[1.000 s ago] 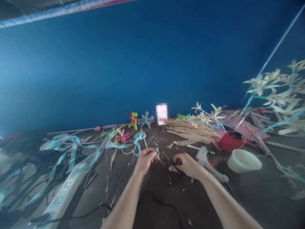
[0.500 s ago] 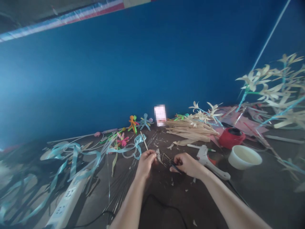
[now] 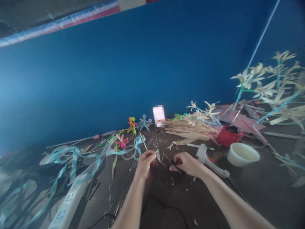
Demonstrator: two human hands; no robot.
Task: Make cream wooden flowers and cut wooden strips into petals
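My left hand (image 3: 145,163) is closed in a pinch on a thin pale stick (image 3: 143,141), which points up and away from me. A narrow cream petal-like strip (image 3: 160,158) sticks out at its fingertips on the right. To the right of it, my right hand (image 3: 184,163) is closed round a black-handled tool (image 3: 175,166). Two thin prongs (image 3: 166,156) spread in a V from the tool's front, close to the strip; whether they are scissor blades or tweezer tips I cannot tell. Both hands hover just over the dark table (image 3: 164,197).
A white glue gun (image 3: 206,160), a white cup (image 3: 243,155) and a red round object (image 3: 229,136) stand right. Dried husk strips (image 3: 190,129) and cream flowers (image 3: 247,79) lie beyond. Left are blue ribbons (image 3: 75,156), small fuzzy figures (image 3: 144,122) and a power strip (image 3: 68,203).
The view has shifted slightly, so the things on the right appear a little further left. Both hands keep nearly the same place and grip.
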